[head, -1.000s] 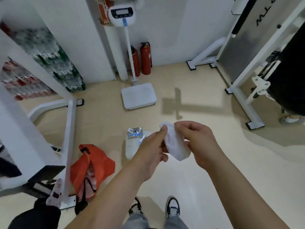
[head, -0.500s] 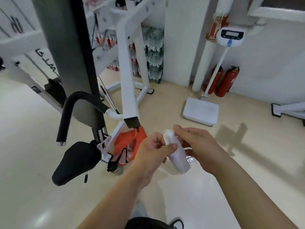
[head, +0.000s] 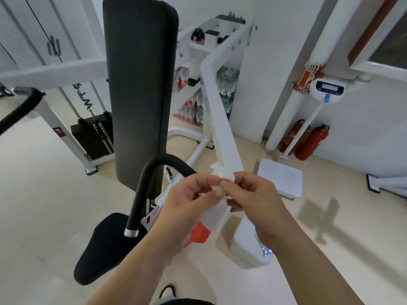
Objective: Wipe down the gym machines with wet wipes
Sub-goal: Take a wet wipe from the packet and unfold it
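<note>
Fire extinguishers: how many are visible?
2. One fire extinguisher stands partly behind the scale pole; the second fire extinguisher stands right of it, against the wall. Others may be hidden.

The tall black padded backrest point(head: 141, 95) at upper centre looks like matt, smooth vinyl. The curved black handle point(head: 138, 194) is dull and rubbery, ending in a shiny metal cap point(head: 131, 232). The slanted white metal beam point(head: 222, 133) is gloss-painted. The thin white wet wipe point(head: 214, 217) looks like soft, limp cloth. The beige floor point(head: 44, 205) gleams.

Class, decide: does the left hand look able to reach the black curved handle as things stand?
Probably yes: the handle lies just beside the left hand with nothing between, though its fingers pinch the wipe.
</note>
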Available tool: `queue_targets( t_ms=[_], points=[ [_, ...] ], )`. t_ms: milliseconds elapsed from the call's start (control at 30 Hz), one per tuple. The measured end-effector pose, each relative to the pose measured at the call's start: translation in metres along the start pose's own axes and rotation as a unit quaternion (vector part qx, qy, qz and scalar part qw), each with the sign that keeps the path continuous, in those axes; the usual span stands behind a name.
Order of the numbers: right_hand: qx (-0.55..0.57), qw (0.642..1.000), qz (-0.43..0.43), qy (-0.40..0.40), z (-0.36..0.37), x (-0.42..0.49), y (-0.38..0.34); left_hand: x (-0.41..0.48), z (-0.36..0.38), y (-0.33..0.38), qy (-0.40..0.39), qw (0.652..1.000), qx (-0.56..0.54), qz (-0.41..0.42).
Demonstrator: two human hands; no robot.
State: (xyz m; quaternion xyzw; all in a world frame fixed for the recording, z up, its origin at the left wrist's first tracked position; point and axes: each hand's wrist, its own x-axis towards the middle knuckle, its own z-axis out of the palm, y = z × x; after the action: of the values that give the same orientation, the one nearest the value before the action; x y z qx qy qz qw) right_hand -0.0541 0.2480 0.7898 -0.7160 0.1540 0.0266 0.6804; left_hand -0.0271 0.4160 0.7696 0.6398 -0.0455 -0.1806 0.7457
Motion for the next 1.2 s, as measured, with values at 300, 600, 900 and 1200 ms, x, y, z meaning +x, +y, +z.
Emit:
queue_targets(
  t_ms=[300,600,900,1200],
  points=[
    [0.023,0.997,0.046,0.061,0.080,0.036,-0.003,0.046,-0.091,0.018,0.028,0.999,-0.017,-0.036],
    [0.018,0.998,0.052,-0.020,0.098,0.057,-0.006,0.051,-0.112,0.015,-0.075,0.987,0.005,-0.139],
    [0.108,0.981,0.121,-0.105,0.092,0.056,-0.010,0.046,-0.124,0.017,-0.090,0.973,-0.162,-0.140],
    [0.103,0.987,0.115,-0.044,0.094,0.048,-0.001,0.038,-0.129,0.016,0.068,0.982,-0.132,-0.113]
  ],
)
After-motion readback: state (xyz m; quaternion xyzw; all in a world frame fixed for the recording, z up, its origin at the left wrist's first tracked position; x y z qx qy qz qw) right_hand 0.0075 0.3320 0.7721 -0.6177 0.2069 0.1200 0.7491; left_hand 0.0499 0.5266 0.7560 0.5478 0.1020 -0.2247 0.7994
